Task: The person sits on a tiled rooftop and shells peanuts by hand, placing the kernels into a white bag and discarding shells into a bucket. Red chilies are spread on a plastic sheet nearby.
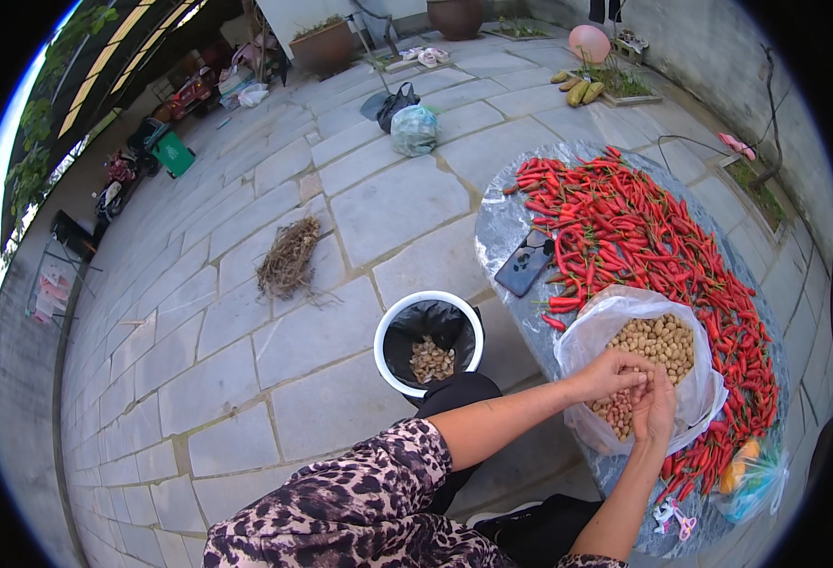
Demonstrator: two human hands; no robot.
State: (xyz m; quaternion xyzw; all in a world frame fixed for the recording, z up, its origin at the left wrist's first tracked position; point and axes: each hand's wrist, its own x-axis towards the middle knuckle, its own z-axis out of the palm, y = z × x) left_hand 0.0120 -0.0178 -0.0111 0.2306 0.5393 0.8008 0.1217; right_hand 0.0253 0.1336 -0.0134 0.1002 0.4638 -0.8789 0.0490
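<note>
Over a white plastic bag (578,348), my left hand (609,378) and my right hand (655,412) meet at the fingertips. They pinch a small peanut between them, mostly covered by the fingers. Unshelled peanuts (661,341) fill the far part of the bag. Reddish shelled kernels (614,417) lie in its near part, below my hands. The bag stands with its mouth spread wide on a grey marbled stone table (498,206). Left of the table, a white-rimmed bin (381,348) with a black liner has broken peanut shells (432,361) at its bottom.
Red chili peppers (636,241) cover much of the table around the bag. A smartphone (526,263) lies near its left edge. Small scissors (674,517) and a bag with orange contents (743,476) sit at the near end. Dried roots (289,259) lie on the paving.
</note>
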